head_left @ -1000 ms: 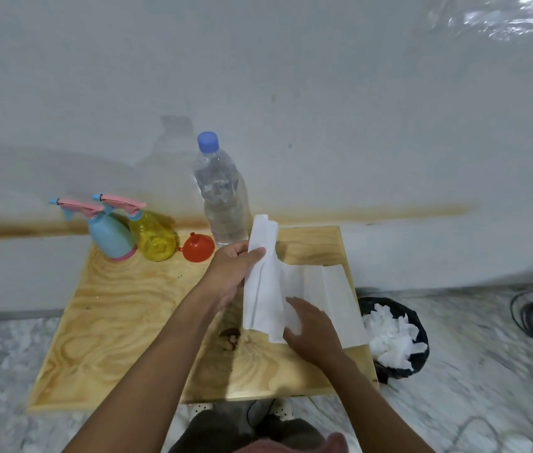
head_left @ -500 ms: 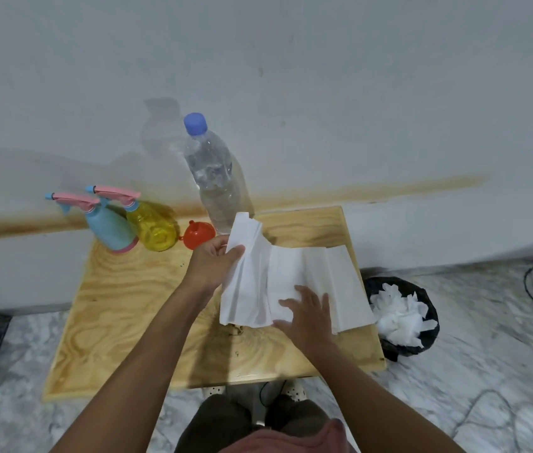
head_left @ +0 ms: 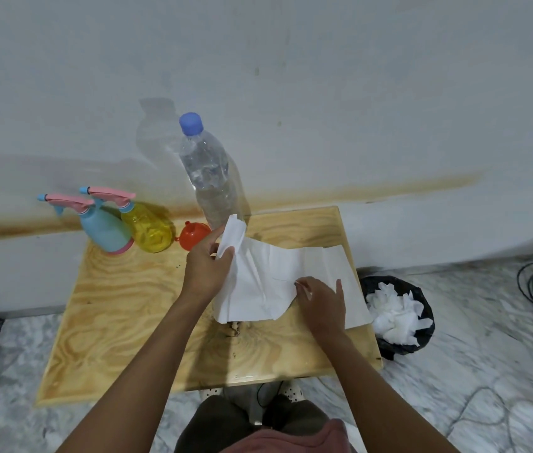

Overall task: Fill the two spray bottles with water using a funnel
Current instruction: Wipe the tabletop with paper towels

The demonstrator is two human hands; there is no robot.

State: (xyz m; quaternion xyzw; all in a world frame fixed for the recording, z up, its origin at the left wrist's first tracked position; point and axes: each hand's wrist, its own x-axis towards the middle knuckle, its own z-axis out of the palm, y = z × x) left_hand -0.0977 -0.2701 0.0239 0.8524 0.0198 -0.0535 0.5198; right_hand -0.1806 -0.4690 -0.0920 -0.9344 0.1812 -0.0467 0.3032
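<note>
Switched from a flat press to a pinch with the right hand (head_left: 322,302), now nipping the top sheet's edge of the paper towel (head_left: 258,276). Gripping the towel's lifted far-left end with the left hand (head_left: 206,269), fingers curled round it. At 10 o'clock on the surface (head_left: 121,305), side by side with trigger heads on: blue spray bottle (head_left: 101,230), yellow spray bottle (head_left: 147,228). Just beside them toward 11, orange funnel (head_left: 193,237); at 12, capped water bottle (head_left: 209,178), upright. Off the surface at 3 o'clock, black bin (head_left: 422,341) of crumpled tissue.

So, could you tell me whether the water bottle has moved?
No; the water bottle still stands at the table's back edge, just right of the orange funnel.
</note>
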